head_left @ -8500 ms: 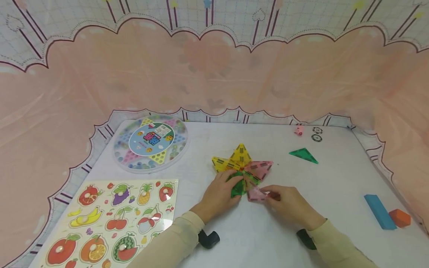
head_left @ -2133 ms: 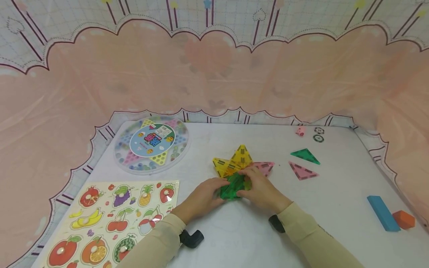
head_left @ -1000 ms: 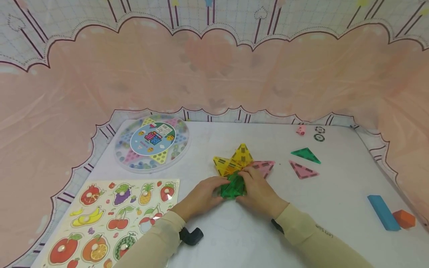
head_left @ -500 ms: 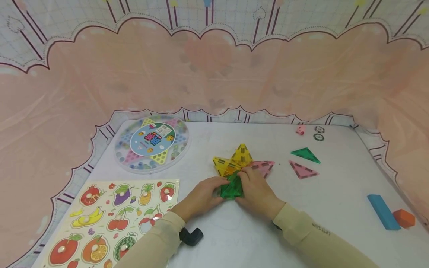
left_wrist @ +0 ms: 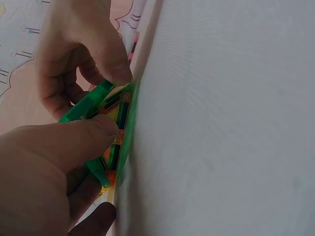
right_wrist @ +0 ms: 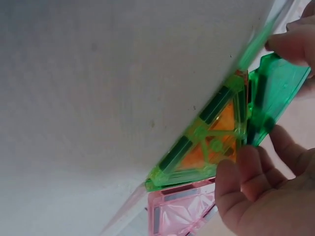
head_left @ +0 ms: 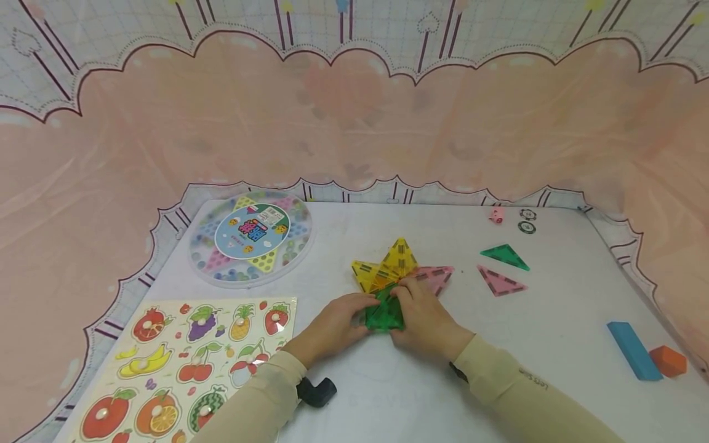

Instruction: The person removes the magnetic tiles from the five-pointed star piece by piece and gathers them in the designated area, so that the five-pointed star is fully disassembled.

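Pinching green tiles (head_left: 383,315) with left hand (head_left: 335,323) and right hand (head_left: 431,319), beside yellow tiles (head_left: 400,257), near counter (head_left: 532,363) (roomy rightward).

On the right beige cloth sleeve (head_left: 533,379), dark lettering begins "Let's", the rest unclear. Colourful Chinese characters, too blurred to read surely, mark the blue round label (head_left: 238,243) of a clear round plastic game box (head_left: 221,271), far left; its white rectangular barcode sticker (head_left: 271,214) is illegible.
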Tool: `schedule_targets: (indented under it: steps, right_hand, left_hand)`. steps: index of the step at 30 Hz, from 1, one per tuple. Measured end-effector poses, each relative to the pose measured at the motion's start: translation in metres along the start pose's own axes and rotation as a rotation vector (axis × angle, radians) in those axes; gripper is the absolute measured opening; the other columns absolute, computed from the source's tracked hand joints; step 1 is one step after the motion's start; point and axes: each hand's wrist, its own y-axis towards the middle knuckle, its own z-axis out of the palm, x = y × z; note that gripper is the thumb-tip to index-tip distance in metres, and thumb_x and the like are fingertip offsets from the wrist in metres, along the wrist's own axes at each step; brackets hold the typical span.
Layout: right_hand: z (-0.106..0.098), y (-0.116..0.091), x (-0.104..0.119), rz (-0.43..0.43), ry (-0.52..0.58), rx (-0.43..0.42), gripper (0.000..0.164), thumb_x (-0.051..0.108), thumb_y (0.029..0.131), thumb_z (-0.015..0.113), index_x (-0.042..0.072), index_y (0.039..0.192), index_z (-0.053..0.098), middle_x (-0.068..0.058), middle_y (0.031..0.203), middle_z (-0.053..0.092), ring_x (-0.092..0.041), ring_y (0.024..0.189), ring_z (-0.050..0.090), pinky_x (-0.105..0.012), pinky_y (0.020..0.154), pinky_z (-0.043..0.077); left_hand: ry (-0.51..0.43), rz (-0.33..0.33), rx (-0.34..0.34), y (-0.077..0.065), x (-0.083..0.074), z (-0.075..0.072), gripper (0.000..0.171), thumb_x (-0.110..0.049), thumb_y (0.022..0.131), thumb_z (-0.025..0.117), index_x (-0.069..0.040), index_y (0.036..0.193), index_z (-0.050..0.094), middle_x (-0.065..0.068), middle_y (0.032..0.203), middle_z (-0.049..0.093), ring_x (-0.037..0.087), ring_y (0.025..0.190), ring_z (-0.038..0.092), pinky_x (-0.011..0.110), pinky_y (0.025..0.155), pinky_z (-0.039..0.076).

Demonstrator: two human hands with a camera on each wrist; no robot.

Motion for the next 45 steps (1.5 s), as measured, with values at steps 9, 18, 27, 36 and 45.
schedule_targets:
  steps: [9,18,27,36,45]
  right_hand:
    - [-0.003,-0.003,-0.004,-0.074,0.088,0.001,0.049,0.028,0.062,0.075,0.01,0.101,0.052,-0.005,0.101,0.038,-0.018,0.09,0.039,-0.033,0.08,0.039]
    - [-0.014,-0.009,-0.003,0.064,0.228,0.102,0.044,0.029,0.064,0.075,0.021,0.101,0.053,-0.005,0.111,0.033,-0.018,0.099,0.038,-0.031,0.081,0.042]
    - [-0.034,-0.026,-0.012,0.159,0.298,0.126,0.055,0.029,0.067,0.076,0.013,0.111,0.049,-0.007,0.125,0.029,-0.02,0.106,0.041,-0.037,0.088,0.041]
    - [-0.046,-0.062,-0.041,0.121,0.252,0.089,0.06,0.027,0.07,0.074,0.006,0.119,0.046,-0.009,0.13,0.031,-0.02,0.116,0.036,-0.038,0.091,0.038]
    - [-0.057,-0.108,-0.079,0.232,0.196,0.104,0.059,0.027,0.07,0.074,0.004,0.118,0.048,-0.009,0.124,0.04,-0.026,0.113,0.041,-0.046,0.09,0.037]
  left_hand:
    - [-0.005,-0.036,0.027,0.0,-0.002,-0.001,0.046,-0.012,0.079,0.065,-0.015,0.124,0.052,-0.001,0.125,0.05,0.014,0.117,0.042,0.032,0.096,0.033]
    - [-0.006,-0.029,0.019,0.0,-0.002,-0.001,0.045,-0.018,0.08,0.066,-0.015,0.123,0.053,-0.001,0.125,0.05,0.013,0.117,0.042,0.031,0.096,0.033]
    - [0.0,-0.048,0.027,0.0,-0.002,-0.001,0.046,-0.025,0.081,0.067,-0.017,0.123,0.053,-0.002,0.126,0.049,0.014,0.118,0.042,0.032,0.096,0.033]
    - [-0.005,-0.062,0.035,-0.002,-0.002,-0.003,0.046,-0.026,0.081,0.066,-0.017,0.124,0.052,-0.001,0.127,0.048,0.015,0.119,0.041,0.034,0.096,0.033]
    - [-0.006,-0.05,0.037,-0.002,0.001,0.0,0.046,-0.027,0.082,0.065,-0.018,0.125,0.051,-0.002,0.128,0.047,0.015,0.119,0.041,0.033,0.097,0.033]
